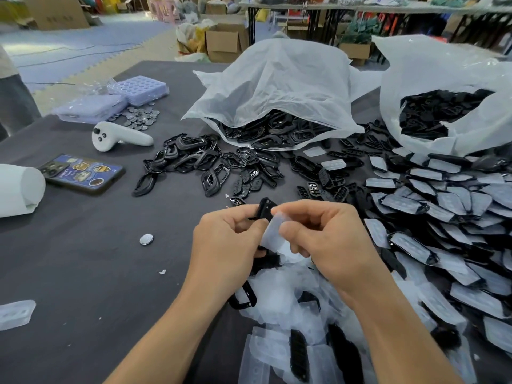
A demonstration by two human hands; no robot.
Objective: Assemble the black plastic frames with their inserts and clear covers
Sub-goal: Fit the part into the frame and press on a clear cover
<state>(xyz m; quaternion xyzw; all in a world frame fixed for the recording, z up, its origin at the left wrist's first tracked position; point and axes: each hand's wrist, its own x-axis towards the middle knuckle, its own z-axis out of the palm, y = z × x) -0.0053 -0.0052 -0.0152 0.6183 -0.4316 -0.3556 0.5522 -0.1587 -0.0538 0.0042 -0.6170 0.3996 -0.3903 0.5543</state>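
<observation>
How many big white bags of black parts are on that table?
2. The middle bag lies centre back, black frames spilling from its mouth; the right bag sits beside it, torn open. None looks hidden.

Two white bags (277, 79), two lilac trays (141, 88), one phone (80, 173), one controller (119, 137), countless black frames (191, 159).

Glossy black plastic frames (194, 162); translucent plastic cover (273, 234) (faintly frosted); matt grey tablecloth (83, 273); crinkly white plastic bag (277, 79)
</observation>
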